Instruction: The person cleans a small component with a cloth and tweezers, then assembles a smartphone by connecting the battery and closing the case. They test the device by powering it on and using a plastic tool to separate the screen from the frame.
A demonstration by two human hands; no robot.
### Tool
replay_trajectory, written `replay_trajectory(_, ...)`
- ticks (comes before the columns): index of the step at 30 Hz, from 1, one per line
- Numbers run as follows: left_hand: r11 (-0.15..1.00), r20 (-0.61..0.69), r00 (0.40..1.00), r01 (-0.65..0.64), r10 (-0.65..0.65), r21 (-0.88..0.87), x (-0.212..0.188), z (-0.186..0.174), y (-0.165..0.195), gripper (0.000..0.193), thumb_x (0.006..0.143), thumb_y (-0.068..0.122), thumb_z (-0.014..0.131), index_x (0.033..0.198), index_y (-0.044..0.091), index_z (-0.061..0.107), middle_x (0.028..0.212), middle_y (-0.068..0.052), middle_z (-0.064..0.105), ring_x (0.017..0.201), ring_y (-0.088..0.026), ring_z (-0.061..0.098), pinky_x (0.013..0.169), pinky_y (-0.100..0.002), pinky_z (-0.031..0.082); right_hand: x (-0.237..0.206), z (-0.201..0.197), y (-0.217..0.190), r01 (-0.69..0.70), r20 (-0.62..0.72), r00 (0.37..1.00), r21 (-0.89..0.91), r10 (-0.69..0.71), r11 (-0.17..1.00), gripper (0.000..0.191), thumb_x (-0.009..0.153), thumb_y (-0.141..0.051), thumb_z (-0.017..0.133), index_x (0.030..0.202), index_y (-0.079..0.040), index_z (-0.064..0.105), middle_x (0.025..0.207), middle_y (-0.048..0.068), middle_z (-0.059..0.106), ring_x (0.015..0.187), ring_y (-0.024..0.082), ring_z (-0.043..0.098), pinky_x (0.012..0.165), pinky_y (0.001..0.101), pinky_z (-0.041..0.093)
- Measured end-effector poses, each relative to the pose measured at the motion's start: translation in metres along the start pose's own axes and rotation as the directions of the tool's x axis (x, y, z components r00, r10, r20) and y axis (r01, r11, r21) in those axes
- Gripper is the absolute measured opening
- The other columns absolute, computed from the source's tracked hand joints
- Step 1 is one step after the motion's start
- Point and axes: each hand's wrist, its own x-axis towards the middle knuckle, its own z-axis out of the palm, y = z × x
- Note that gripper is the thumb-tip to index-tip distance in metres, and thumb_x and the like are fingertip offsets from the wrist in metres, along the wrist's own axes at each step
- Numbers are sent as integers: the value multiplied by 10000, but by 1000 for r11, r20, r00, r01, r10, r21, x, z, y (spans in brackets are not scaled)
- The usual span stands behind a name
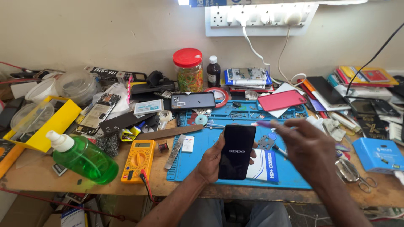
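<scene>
My left hand [212, 159] holds a black smartphone [236, 151] upright over the blue work mat [198, 157], its dark screen lit with a small white logo. My right hand [304, 148] hovers just right of the phone and pinches a thin tool with a purple handle [265, 124]. A small white and blue packet [263, 166] lies on the mat under the phone.
A yellow multimeter [139, 160] and a green spray bottle [82, 156] sit left of the mat. A dark phone [193, 101], a red phone [281, 100], a red-lidded jar [188, 69] and parts crowd the back. Scissors [353, 174] and a blue box [378, 153] lie at right.
</scene>
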Motion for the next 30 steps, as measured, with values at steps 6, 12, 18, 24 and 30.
replay_trajectory(6, 1000, 12, 1000, 4, -4, -1, 1, -3, -3, 724, 1116, 563, 372, 1590, 15, 385, 1454, -216, 570, 1237, -304, 649, 1075, -450, 559, -9, -1, -9, 83, -63, 995, 176, -73, 981, 399, 825, -46, 771, 1176, -236, 762, 989, 59, 736, 836, 220, 719, 691, 340, 576)
replay_trajectory(12, 1000, 2, 1000, 22, -22, 0, -1, -3, -2, 710, 1104, 566, 372, 1597, 55, 378, 1437, -226, 570, 1246, -318, 643, 1077, -454, 555, 4, 14, -29, 203, -40, 979, 116, -200, 972, 384, 800, -43, 789, 1131, -238, 779, 1019, 32, 730, 806, 221, 722, 654, 373, 571)
replay_trajectory(18, 1000, 65, 998, -16, 15, 15, 2, -2, -5, 692, 1118, 551, 408, 1631, 88, 376, 1431, -209, 582, 1251, -303, 633, 1085, -453, 554, 2, 12, -21, 60, -18, 998, 121, -58, 991, 433, 825, -4, 770, 1158, -281, 770, 994, 16, 695, 713, 180, 688, 595, 354, 539)
replay_trajectory(24, 1000, 20, 1000, -21, 21, 19, 1, -2, -4, 718, 1109, 564, 404, 1615, 55, 383, 1416, -209, 581, 1249, -308, 645, 1070, -459, 564, 2, 18, -21, 78, -25, 997, 122, -75, 989, 434, 836, -19, 781, 1167, -299, 772, 965, 15, 678, 703, 164, 694, 578, 357, 535)
replay_trajectory(30, 1000, -4, 1000, 12, -12, 2, 0, -4, -4, 721, 1102, 576, 389, 1602, 56, 387, 1425, -216, 586, 1234, -311, 653, 1055, -446, 567, 0, 19, -20, 172, -23, 985, 48, -171, 984, 442, 774, -38, 804, 1149, -270, 771, 971, 9, 693, 804, 225, 696, 661, 398, 556)
